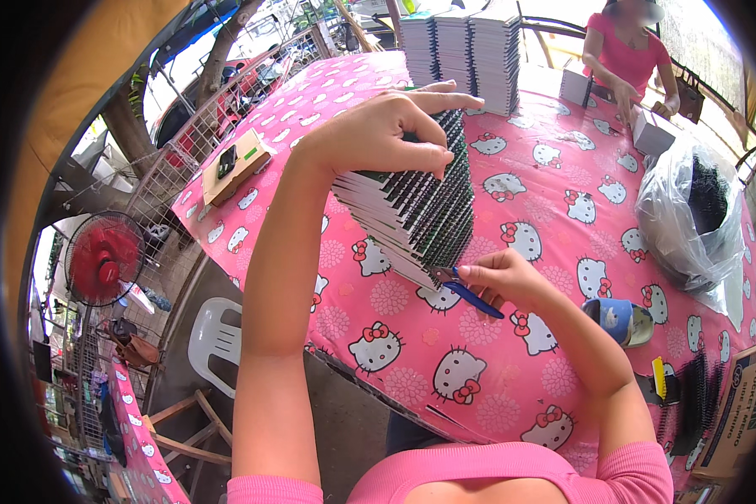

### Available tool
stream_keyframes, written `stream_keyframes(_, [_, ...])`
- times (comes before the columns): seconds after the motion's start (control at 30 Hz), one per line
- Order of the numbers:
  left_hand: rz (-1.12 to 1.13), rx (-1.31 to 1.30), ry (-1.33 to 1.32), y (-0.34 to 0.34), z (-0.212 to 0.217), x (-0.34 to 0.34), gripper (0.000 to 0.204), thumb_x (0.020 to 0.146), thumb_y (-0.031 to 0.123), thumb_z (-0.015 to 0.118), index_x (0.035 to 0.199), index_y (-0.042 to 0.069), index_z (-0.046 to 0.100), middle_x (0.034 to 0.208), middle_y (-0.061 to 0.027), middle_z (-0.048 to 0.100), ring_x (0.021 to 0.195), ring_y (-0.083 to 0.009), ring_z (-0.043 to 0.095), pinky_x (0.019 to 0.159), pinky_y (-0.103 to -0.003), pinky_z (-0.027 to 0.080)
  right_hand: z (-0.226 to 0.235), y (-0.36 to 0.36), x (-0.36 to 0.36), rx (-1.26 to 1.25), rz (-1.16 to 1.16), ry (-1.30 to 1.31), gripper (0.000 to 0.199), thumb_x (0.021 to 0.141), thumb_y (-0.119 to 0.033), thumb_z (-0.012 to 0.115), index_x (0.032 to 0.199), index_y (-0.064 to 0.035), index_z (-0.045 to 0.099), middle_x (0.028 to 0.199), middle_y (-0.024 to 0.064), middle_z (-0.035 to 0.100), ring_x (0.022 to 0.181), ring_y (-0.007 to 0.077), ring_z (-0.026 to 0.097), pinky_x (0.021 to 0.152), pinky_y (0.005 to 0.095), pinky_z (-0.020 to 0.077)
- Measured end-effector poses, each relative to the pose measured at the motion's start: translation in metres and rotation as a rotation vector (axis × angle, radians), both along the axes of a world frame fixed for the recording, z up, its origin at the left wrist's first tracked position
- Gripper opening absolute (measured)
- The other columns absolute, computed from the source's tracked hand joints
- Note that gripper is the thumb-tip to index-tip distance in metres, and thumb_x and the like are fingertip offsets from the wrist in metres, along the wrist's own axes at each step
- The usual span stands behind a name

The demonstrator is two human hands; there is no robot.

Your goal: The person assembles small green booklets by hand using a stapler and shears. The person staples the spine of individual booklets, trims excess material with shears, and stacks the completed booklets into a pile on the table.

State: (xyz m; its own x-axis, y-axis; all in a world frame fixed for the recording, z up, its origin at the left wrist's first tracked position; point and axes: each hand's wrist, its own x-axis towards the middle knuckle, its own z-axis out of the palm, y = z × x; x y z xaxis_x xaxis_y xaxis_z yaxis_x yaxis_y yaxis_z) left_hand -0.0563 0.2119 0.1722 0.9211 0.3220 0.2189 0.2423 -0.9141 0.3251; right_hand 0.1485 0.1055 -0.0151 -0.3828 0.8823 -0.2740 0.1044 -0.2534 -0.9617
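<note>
A tall stack of spiral-bound notebooks (403,223) stands on the table in front of me, its dark coil bindings facing right. Over its top, my left hand (391,130) bends at the wrist, with fingers apart and pointing right; the thumb tip reaches the coils. I cannot tell how firmly it touches the stack. My right hand (504,281) is closed on blue-handled pliers (477,301) low down beside the stack. Their small metal jaws are at the coil ends of the lowest notebooks.
More notebook stacks (462,55) stand at the back. Far right, a co-worker (634,55) handles notebooks. A clear plastic bag (685,223) holds black coils. Nearer are a blue-labelled jar (617,322), loose black coils (693,399) and a cardboard box (743,412). A phone lies on cardboard (248,164) at left.
</note>
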Motion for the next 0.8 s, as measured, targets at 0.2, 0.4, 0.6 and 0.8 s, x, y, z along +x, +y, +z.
stream_keyframes(0.2, [0.025,0.018,-0.031,0.004,-0.001,0.001,0.020,0.076,0.026,0.063,0.074,0.008,0.073,0.141,-0.0122,0.050,0.138,-0.0296,0.035,0.110,-0.037,0.031,-0.020,-0.020,-0.005,1.158,-0.249,-0.602,0.047,0.071,-0.028,0.078,0.108,-0.0071,0.057,0.100,0.0083,0.056,0.094,0.0307,0.054,0.085,0.0418,0.0428])
stream_keyframes(0.4, [0.026,0.018,-0.033,0.004,-0.002,0.002,0.020,0.076,0.026,0.064,0.073,0.008,0.073,0.141,-0.0118,0.049,0.138,-0.0294,0.035,0.110,-0.038,0.030,-0.010,-0.003,-0.001,0.465,-0.041,-0.277,0.036,0.078,-0.031,0.076,0.096,-0.0014,0.067,0.081,0.0102,0.065,0.076,0.0211,0.064,0.068,0.0377,0.0514])
stream_keyframes(0.6, [0.025,0.015,-0.020,0.003,0.000,0.003,0.020,0.077,0.026,0.064,0.074,0.008,0.073,0.142,-0.0118,0.048,0.138,-0.0294,0.034,0.110,-0.038,0.030,-0.017,-0.002,0.003,0.498,-0.025,-0.295,0.047,0.079,-0.036,0.076,0.106,0.0005,0.064,0.085,0.0131,0.066,0.081,0.0241,0.067,0.071,0.0374,0.0536])
stream_keyframes(0.8, [0.017,0.015,-0.125,0.001,-0.007,0.000,0.016,0.080,0.021,0.065,0.080,0.008,0.075,0.140,-0.0127,0.050,0.134,-0.0305,0.039,0.110,-0.039,0.030,-0.030,-0.016,0.008,1.101,-0.180,-0.606,0.048,0.076,-0.030,0.077,0.111,-0.0040,0.058,0.108,0.0143,0.056,0.103,0.0324,0.054,0.090,0.0439,0.0411])
